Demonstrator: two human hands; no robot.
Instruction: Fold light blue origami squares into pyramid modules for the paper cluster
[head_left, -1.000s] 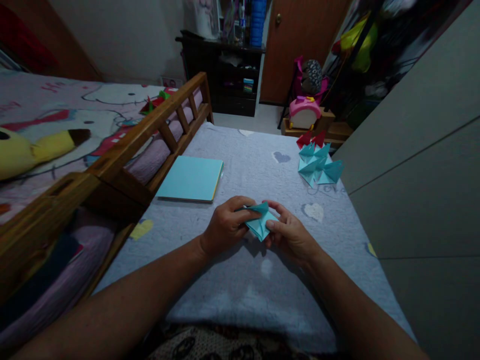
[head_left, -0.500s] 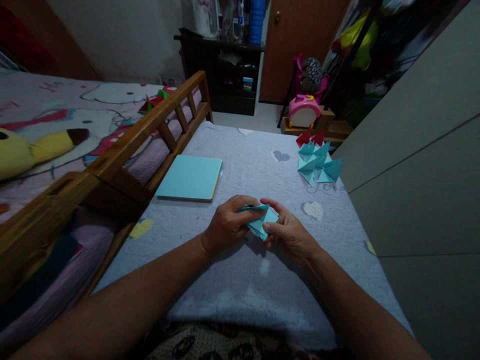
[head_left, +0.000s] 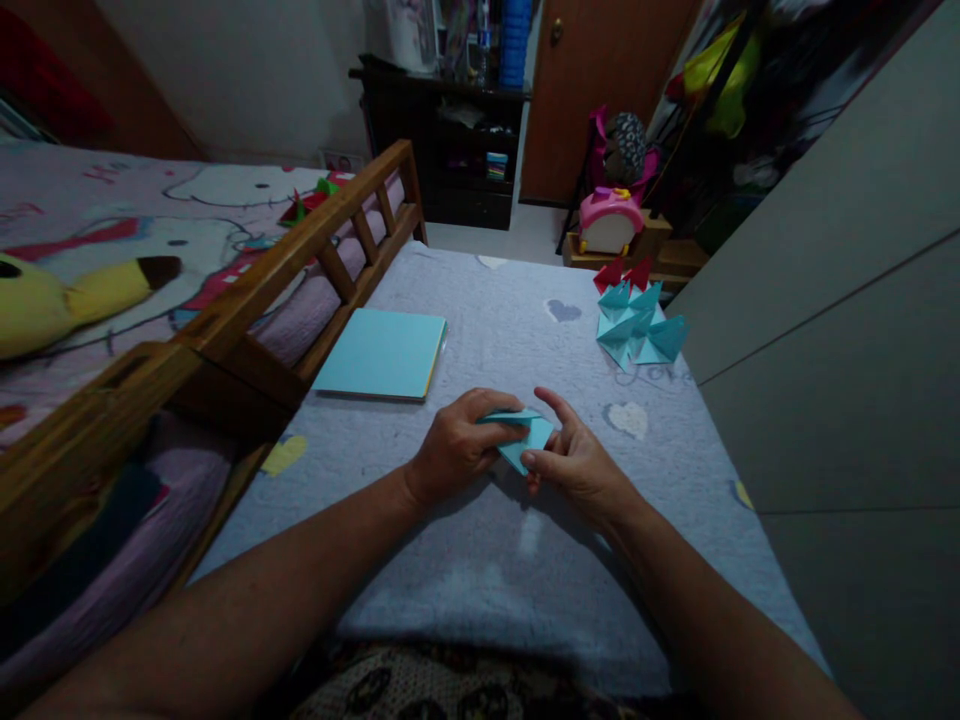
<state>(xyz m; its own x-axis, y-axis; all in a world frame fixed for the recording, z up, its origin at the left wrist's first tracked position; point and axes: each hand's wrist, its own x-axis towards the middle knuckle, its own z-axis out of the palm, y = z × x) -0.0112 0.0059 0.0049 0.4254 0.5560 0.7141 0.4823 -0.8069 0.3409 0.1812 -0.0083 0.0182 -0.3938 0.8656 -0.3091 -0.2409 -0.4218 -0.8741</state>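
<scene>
Folded teal paper [head_left: 538,432], approx. ctr, is pinched by L hand [head_left: 459,440] at its 9 o'clock & R hand [head_left: 589,465] at 4; R index is now lifted off, so R grip's prob. lighter.

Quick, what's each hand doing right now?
Left hand: closed, holding the folded light-blue paper.
Right hand: holding the same paper, index finger extended.

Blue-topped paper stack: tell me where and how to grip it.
Probably pinch the paper stack by its right edge, coming from the right, thumb on top: it lies flat, its layers show there, and the wooden bed rail runs close on its left.
</scene>
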